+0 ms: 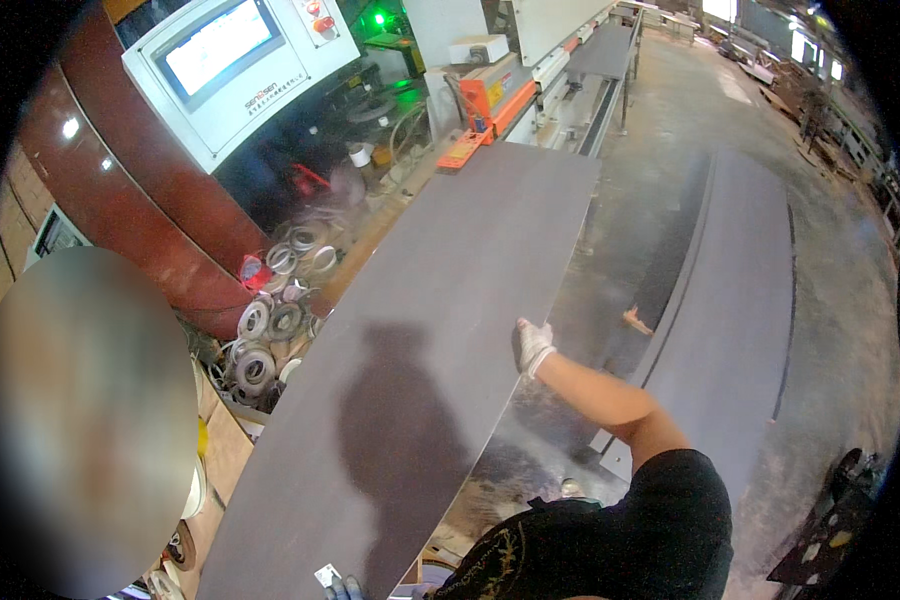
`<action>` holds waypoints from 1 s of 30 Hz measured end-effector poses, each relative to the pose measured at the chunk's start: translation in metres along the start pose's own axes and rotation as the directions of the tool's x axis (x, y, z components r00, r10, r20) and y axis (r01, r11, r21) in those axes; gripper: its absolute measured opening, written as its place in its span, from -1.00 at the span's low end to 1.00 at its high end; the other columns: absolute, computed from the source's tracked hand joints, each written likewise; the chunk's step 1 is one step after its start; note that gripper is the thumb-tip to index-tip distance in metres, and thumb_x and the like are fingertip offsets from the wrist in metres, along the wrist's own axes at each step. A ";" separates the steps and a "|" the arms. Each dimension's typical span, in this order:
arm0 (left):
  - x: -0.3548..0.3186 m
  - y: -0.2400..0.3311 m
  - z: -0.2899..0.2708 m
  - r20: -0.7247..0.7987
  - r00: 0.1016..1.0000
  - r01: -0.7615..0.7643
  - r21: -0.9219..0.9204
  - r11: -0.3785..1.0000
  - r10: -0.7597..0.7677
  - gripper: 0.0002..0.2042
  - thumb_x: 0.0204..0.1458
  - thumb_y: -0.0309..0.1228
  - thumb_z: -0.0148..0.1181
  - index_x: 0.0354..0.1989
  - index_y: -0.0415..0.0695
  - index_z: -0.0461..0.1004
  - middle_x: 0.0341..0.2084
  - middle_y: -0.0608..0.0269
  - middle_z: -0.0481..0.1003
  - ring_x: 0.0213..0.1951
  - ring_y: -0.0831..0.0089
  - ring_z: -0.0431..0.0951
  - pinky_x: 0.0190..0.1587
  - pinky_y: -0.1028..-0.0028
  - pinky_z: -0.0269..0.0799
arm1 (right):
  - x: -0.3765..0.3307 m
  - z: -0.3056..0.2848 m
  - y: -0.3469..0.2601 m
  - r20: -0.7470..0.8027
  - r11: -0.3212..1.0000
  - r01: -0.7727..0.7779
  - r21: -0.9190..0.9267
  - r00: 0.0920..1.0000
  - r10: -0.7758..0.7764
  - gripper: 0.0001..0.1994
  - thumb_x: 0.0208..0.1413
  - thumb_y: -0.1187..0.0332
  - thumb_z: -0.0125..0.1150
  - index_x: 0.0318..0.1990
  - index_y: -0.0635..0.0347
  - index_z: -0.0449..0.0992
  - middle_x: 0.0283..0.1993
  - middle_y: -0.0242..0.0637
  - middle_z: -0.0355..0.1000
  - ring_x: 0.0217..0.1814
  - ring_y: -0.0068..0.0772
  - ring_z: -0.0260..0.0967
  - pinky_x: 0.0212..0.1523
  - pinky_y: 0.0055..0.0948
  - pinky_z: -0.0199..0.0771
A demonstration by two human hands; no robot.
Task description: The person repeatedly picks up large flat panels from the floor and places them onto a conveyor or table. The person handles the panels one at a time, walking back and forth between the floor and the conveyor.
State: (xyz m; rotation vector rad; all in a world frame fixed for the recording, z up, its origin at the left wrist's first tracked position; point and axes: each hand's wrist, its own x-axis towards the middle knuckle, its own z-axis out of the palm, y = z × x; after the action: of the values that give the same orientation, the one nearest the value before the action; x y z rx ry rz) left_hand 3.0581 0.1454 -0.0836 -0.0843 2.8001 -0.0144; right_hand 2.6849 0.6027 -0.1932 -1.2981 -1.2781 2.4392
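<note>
A long, flat grey panel (450, 270) runs from the lower edge up to an edge-banding machine with an orange guard (500, 95). My right hand (535, 345), in a whitish glove, grips the panel's right edge, its thumb side on top and its other fingers partly hidden. At the bottom, the greyish gloved fingers of my left hand (342, 588) lie on the panel's near part; the rest of that hand is cut off. Beside those fingertips is a small white label (326, 574). A dark shadow falls across the panel's middle.
More grey panels (740, 270) lie stacked on my right, with a tan scrap (637, 320) beside them. Rolls of edge tape (255, 368) crowd the left, below a white control box (240, 75). A blurred oval hides the far left.
</note>
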 end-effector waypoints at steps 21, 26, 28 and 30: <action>0.101 0.121 0.020 -0.325 0.921 -0.213 0.036 0.976 0.213 -0.13 -0.32 -0.17 0.29 0.26 0.06 0.01 0.24 0.06 -0.01 0.26 0.03 -0.04 0.23 -0.03 -0.14 | -0.154 -0.247 0.133 0.727 0.781 0.426 -0.458 0.685 0.053 -0.72 0.11 0.23 0.09 -0.10 0.19 0.37 -0.19 -0.28 0.39 -0.21 -0.44 0.35 -0.21 -0.46 0.45; 0.086 0.121 0.010 -0.243 0.945 -0.204 0.088 0.975 0.220 -0.07 -0.30 0.10 0.25 0.28 0.08 -0.05 0.27 0.09 -0.08 0.29 0.08 -0.09 0.24 -0.04 -0.19 | -0.258 -0.411 0.208 0.236 0.908 -0.092 -0.409 0.950 0.203 -0.62 0.12 0.22 0.05 0.03 0.24 0.30 -0.08 -0.18 0.40 -0.20 -0.32 0.39 -0.21 -0.35 0.41; 0.078 0.115 0.012 -0.244 0.939 -0.225 0.090 0.970 0.241 -0.08 -0.31 0.08 0.26 0.28 0.07 -0.03 0.27 0.08 -0.07 0.28 0.07 -0.07 0.23 -0.05 -0.18 | -0.286 -0.460 0.224 0.025 0.911 -0.239 -0.337 0.965 0.262 -0.56 0.12 0.13 0.02 0.10 0.14 0.27 0.00 -0.19 0.38 -0.06 -0.24 0.38 -0.12 -0.32 0.38; 0.060 0.109 0.017 -0.260 0.934 -0.234 0.077 0.969 0.247 -0.08 -0.32 0.06 0.27 0.27 0.07 -0.02 0.26 0.08 -0.04 0.26 0.06 -0.04 0.22 -0.06 -0.16 | -0.317 -0.503 0.233 -0.137 0.915 -0.265 -0.306 0.963 0.233 -0.62 0.11 0.14 0.01 0.04 0.04 0.31 -0.02 -0.20 0.39 -0.11 -0.25 0.40 -0.22 -0.33 0.38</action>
State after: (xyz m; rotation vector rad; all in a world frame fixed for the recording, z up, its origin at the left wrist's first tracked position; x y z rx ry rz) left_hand 3.0009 0.2510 -0.1224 0.2947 3.0576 -0.0325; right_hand 3.3137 0.6314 -0.2994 -1.7389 -1.6278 2.3536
